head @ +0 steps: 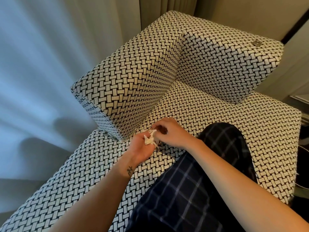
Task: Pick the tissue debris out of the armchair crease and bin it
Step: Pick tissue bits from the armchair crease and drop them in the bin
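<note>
Crumpled white tissue debris (150, 139) lies in the cupped palm of my left hand (142, 148), which is held palm-up just above the seat, beside the crease (147, 118) where the armrest meets the cushion. My right hand (172, 133) is right against it from the right, fingers curled and pinching at the tissue; some dark brown bits show under its fingertips. The armchair (133, 77) is covered in a black-and-white basket-weave fabric. No bin is in view.
My knee in dark checked trousers (209, 164) rests on the seat cushion, right of my hands. The chair back (225, 64) rises at the upper right. Pale curtains (41, 64) hang to the left, and a dark object sits at the far right edge.
</note>
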`<state>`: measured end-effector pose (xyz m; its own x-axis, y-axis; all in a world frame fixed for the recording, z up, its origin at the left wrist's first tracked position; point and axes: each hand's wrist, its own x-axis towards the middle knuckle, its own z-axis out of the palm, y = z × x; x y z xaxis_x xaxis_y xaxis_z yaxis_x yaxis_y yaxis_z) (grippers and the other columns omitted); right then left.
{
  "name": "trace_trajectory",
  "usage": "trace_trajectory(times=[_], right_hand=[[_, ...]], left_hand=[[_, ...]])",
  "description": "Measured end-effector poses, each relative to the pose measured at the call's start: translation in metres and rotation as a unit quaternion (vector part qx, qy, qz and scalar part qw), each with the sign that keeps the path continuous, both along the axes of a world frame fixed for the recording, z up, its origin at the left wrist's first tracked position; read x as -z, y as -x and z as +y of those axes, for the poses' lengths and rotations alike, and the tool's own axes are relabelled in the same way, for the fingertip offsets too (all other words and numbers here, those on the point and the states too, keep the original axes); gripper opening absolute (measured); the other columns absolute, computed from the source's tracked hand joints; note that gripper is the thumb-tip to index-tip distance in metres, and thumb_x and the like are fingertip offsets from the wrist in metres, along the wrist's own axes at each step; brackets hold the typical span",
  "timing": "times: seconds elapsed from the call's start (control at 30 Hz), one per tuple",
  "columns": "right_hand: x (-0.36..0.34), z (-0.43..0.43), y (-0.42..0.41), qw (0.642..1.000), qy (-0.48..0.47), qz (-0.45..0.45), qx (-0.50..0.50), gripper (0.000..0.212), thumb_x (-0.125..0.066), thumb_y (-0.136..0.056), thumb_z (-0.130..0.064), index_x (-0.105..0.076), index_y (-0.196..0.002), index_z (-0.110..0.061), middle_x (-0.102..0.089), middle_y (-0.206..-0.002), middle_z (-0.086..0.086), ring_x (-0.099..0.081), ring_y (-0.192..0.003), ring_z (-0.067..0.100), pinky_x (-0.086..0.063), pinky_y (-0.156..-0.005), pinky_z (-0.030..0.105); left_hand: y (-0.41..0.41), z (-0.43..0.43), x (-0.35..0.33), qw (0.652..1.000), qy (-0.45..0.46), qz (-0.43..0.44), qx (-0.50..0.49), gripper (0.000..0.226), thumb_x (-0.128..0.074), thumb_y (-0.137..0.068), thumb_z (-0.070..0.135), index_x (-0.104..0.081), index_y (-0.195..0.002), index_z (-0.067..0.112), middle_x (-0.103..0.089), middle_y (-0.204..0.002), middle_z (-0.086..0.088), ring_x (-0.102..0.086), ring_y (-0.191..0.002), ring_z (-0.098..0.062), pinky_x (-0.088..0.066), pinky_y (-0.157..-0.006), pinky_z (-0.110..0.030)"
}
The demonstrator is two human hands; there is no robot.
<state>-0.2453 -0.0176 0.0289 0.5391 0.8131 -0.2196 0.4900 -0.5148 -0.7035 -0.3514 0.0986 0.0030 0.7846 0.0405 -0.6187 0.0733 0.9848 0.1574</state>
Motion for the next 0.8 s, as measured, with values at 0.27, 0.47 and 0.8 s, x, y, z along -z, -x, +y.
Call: trace_trajectory(times=[0.27,0.47,0.8], right_hand=[[-0.009,-0.016,-0.005,0.995,-0.04,-0.091,0.002,0.039,-0.067,-0.093,-0.036,-0.063,-0.131,-0.025,-0.057,-0.123,-0.01,-0.038,-0.118,0.009,-0.036,-0.103,0.032],[-0.032,-0.043,-0.039,0.988,-0.091,-0.072,0.106,0.025,-0.064,-0.096,-0.017,-0.069,-0.118,-0.027,-0.062,-0.112,-0.013,-0.054,-0.099,0.0,-0.045,-0.087,0.019],[-0.062,-0.104,-0.091,0.935,-0.18,-0.022,0.304,0.016,-0.068,-0.096,-0.026,-0.068,-0.113,-0.026,-0.067,-0.091,-0.012,-0.059,-0.071,0.003,-0.045,-0.057,0.009]], left_hand=[[-0.03,-0.018,-0.028,1.0,-0.019,-0.012,0.001,0.043,-0.043,-0.093,-0.004,-0.047,-0.135,-0.012,-0.061,-0.12,-0.028,-0.062,-0.11,-0.029,-0.053,-0.097,-0.037],[-0.07,-0.037,-0.053,0.997,-0.038,-0.068,0.018,0.041,-0.033,-0.102,0.022,-0.053,-0.125,-0.006,-0.064,-0.105,-0.019,-0.059,-0.095,-0.023,-0.047,-0.1,-0.032],[-0.144,-0.079,-0.086,0.989,-0.093,-0.078,0.078,0.041,-0.038,-0.097,-0.005,-0.05,-0.135,-0.011,-0.062,-0.131,-0.028,-0.063,-0.12,-0.035,-0.055,-0.099,-0.04]])
